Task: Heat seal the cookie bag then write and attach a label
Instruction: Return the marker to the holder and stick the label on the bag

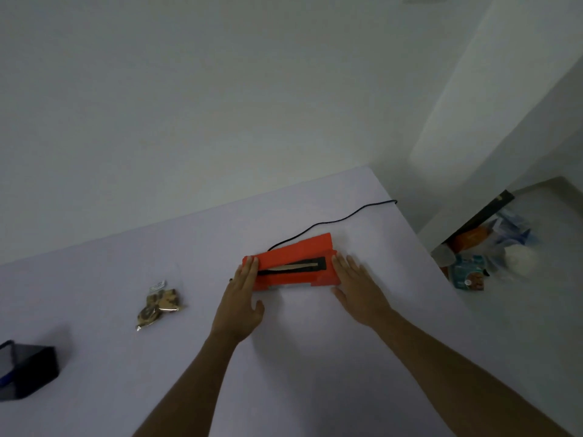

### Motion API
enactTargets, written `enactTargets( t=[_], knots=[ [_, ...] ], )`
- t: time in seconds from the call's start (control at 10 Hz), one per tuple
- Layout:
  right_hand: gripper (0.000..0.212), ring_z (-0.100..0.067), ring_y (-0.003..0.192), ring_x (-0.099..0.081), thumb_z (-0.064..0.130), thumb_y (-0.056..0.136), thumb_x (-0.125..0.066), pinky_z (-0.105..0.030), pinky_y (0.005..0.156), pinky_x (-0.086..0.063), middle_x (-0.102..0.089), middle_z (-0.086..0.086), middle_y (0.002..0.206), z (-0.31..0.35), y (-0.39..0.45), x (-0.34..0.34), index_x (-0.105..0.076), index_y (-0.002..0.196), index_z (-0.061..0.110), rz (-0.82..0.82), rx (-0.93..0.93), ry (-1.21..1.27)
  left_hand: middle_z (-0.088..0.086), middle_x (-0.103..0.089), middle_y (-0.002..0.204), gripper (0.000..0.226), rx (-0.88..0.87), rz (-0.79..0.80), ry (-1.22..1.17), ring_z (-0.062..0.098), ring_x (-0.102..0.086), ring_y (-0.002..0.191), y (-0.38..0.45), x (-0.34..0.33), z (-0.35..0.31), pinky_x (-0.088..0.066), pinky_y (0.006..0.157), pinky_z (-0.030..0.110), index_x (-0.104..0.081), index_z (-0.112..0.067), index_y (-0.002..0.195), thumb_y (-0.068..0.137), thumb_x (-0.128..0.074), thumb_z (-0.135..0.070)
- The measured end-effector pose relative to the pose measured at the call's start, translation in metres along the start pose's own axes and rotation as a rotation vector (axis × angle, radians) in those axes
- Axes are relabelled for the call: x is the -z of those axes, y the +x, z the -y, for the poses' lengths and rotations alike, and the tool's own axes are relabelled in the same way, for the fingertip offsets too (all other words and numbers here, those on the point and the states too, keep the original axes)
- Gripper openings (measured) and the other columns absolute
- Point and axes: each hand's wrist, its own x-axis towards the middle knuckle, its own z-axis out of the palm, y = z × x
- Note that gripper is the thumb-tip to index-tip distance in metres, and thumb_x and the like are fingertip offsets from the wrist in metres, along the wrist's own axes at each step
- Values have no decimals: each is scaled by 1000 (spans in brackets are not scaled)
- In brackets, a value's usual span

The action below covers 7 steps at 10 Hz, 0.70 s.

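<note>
- The left hand [241, 298] lies flat, fingers straight and together, its fingertips touching the left end of the orange heat sealer [291, 263].
- The right hand [358, 290] is flat too, fingers straight and slightly spread, just beside the sealer's right end; neither hand grips anything.
- The cookie bag [159, 305] lies on the white table [315, 357], well apart to the left of the sealer.
- A thin black cord [334, 220] runs from the sealer toward the table's far edge.
- A dark box [30, 370] sits near the left edge.
- The sealer is a long plastic bar with a black strip; the bag is clear, crinkled film.
</note>
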Motion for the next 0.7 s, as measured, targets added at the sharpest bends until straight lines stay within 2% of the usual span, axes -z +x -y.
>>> enactTargets(
  t=[0.1, 0.3, 0.5, 0.6, 0.7],
  knots=[
    [68, -27, 148, 1, 33, 101, -37, -36, 117, 4, 2, -6, 161, 10, 37, 9, 2, 151, 9, 14, 45, -29, -6, -2, 159, 91, 24, -30, 18, 15, -8, 148, 10, 13, 16, -15, 119, 35, -1, -21, 151, 83, -60, -15],
    [76, -25, 148, 5, 24, 95, -46, -42, 119, 1, 5, -5, 161, 29, 93, 21, 3, 152, 10, 75, 52, -23, 0, -5, 161, 93, 72, -27, 20, 17, -11, 148, 35, 33, 38, -23, 118, 46, 3, -20, 151, 82, -60, -13],
    [76, -27, 148, 4, 27, 95, -44, -44, 119, -2, 4, -6, 161, 31, 104, 27, 4, 152, 10, 92, 33, -61, -7, 2, 161, 94, 103, 0, 20, 16, -16, 147, 47, 41, 33, -40, 106, 37, 9, -25, 150, 85, -58, -17],
    [76, -30, 148, 2, 35, 95, -43, -48, 119, -5, 0, -9, 161, 33, 104, 28, 2, 152, 9, 64, 20, -97, -5, 4, 161, 94, 117, 17, 19, 15, -13, 147, 46, 42, 30, -40, 108, 38, 10, -22, 151, 85, -58, -18],
    [77, -33, 148, -3, 41, 96, -43, -48, 118, -7, -6, -12, 161, 42, 89, 23, -2, 152, 7, -67, 0, -95, -3, 3, 161, 91, 143, 26, 34, 16, -10, 148, 34, 41, 29, -35, 113, 41, 8, -19, 151, 87, -57, -22]
  ],
)
